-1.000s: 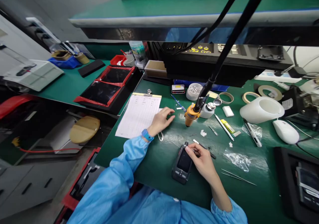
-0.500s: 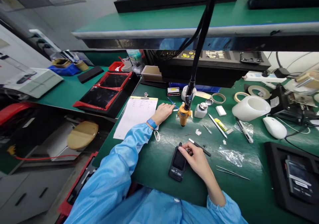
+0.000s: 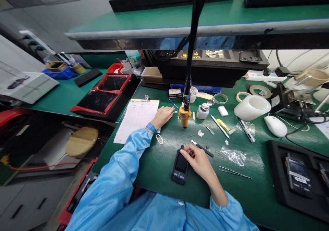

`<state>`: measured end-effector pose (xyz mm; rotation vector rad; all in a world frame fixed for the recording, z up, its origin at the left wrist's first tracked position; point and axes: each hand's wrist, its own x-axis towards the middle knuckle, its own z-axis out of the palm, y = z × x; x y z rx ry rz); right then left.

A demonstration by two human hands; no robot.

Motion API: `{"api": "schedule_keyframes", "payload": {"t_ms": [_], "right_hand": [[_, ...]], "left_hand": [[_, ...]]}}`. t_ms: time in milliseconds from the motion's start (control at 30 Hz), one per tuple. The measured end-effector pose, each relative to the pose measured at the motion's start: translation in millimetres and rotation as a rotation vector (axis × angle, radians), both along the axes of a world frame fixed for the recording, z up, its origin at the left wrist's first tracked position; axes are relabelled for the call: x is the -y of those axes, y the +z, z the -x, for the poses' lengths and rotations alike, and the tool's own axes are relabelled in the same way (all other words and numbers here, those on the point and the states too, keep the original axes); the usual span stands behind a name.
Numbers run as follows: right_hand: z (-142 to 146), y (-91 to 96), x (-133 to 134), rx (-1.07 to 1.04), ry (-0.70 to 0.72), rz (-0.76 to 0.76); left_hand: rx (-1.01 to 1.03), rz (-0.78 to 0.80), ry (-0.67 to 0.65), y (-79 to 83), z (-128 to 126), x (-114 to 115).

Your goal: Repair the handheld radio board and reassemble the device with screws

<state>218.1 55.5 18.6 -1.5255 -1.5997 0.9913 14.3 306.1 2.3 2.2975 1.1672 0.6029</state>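
A black handheld device (image 3: 181,161) with a dark screen, front buttons and a short stub on top lies face up near the table's front edge. My right hand (image 3: 197,158) grips its upper right side between thumb and fingers; the fingertips behind it are partly hidden. My left hand (image 3: 163,116) rests palm down, fingers stretched out, beside the clipboard sheet (image 3: 137,119). Close to its fingertips are a blue pen (image 3: 174,104) and a small pale piece. A black-handled tool (image 3: 203,149) lies just beyond my right hand.
An orange electric screwdriver (image 3: 184,116) hangs over the table. Behind it stands a dispenser bottle (image 3: 203,111). To the right are tweezers (image 3: 235,172), crumpled clear plastic (image 3: 233,155), a white mouse (image 3: 276,126) and a black foam tray (image 3: 276,176) holding similar devices.
The view has shifted slightly to the right, so more of the foam tray shows. Both hands keep nearly the same pose, the right still on the handheld device.
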Motion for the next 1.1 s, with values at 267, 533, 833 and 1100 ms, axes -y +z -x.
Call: {"api": "schedule_keyframes", "payload": {"t_ms": [267, 533, 833, 1100], "right_hand": [[-2, -5.8, 0, 0.062, 0.004, -0.044], [1, 2.5, -4, 0.069, -0.119, -0.231], [33, 60.0, 14, -0.111, -0.153, -0.398], [37, 86.5, 15, -0.187, -0.205, -0.447]], "left_hand": [[0.632, 0.238, 0.243, 33.2, 30, 39], [1.054, 0.562, 0.37, 55.7, 31, 148], [1.191, 0.772, 0.395, 66.3, 7, 212], [1.24, 0.846, 0.309, 85.7, 1, 230]]}}
